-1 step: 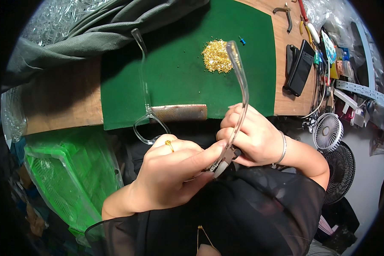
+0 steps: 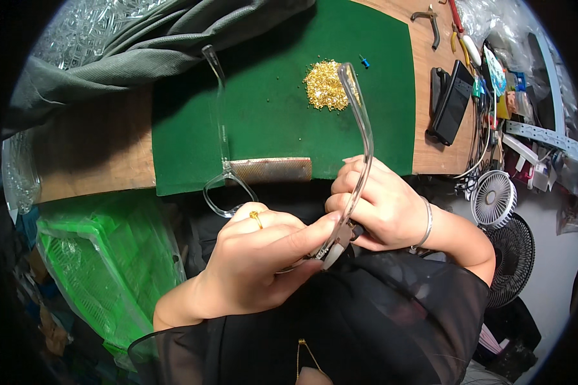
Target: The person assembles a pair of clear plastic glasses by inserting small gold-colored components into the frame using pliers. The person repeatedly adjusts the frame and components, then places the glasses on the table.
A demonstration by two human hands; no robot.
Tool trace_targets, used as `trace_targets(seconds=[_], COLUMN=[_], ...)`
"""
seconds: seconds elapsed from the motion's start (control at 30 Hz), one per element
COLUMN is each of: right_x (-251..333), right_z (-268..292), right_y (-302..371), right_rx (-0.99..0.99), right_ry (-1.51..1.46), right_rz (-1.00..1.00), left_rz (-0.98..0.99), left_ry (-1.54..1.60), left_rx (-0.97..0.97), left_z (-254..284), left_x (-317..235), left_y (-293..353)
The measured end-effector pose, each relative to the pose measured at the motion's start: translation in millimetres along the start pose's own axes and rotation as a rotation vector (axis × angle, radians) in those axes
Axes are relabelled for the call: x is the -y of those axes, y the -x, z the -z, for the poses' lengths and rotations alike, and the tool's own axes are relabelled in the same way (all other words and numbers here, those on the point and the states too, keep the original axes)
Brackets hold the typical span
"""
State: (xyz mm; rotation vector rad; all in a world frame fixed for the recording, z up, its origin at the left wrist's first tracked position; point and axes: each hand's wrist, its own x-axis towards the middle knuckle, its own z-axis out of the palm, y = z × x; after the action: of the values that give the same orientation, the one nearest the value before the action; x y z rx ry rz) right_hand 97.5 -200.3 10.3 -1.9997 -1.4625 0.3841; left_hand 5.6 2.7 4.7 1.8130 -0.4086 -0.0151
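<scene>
A clear eyeglass frame (image 2: 230,208) is held up in front of me, both temples pointing away over the green mat. My left hand (image 2: 257,256), with a gold ring on it, pinches the frame at its right-hand side, near the hinge. The fingers cover most of that rim. The right temple (image 2: 365,128) runs upward past my right hand (image 2: 379,205). That hand is curled closed close to the hinge, its fingertips by a small dark part. What it grips is mostly hidden. A pile of tiny gold-coloured pieces (image 2: 326,86) lies on the mat beyond.
The green mat (image 2: 257,128) covers the wooden table, with a rough metal strip (image 2: 273,170) at its near edge. A blue push pin (image 2: 365,62) lies by the pile. Pliers (image 2: 427,25), a black phone (image 2: 453,102) and cables are rightward. A green plastic-wrapped crate (image 2: 109,263) stands lower left.
The eyeglass frame has tilted very slightly, its left temple shifting a little to the right. Both hands keep almost the same place and grip.
</scene>
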Motion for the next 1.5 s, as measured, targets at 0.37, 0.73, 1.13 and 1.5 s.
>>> trace_targets(seconds=[0.37,0.73,1.13,1.5], right_x=[-4,6,-42,-52], right_z=[0,-12,1,-17], right_y=[4,11,21,32], right_rx=[0.05,0.008,-0.151,-0.266], right_ry=[0.027,0.179,-0.276,-0.502], right_rz=[0.024,-0.105,-0.48,-0.59], left_rz=[-0.001,0.044,0.195,0.144], left_ry=[-0.016,-0.061,0.85,1.076], left_rx=[0.019,0.065,-0.118,-0.126], left_z=[0,2,18,11], left_x=[0,-3,4,15], left_y=[1,0,-3,-8])
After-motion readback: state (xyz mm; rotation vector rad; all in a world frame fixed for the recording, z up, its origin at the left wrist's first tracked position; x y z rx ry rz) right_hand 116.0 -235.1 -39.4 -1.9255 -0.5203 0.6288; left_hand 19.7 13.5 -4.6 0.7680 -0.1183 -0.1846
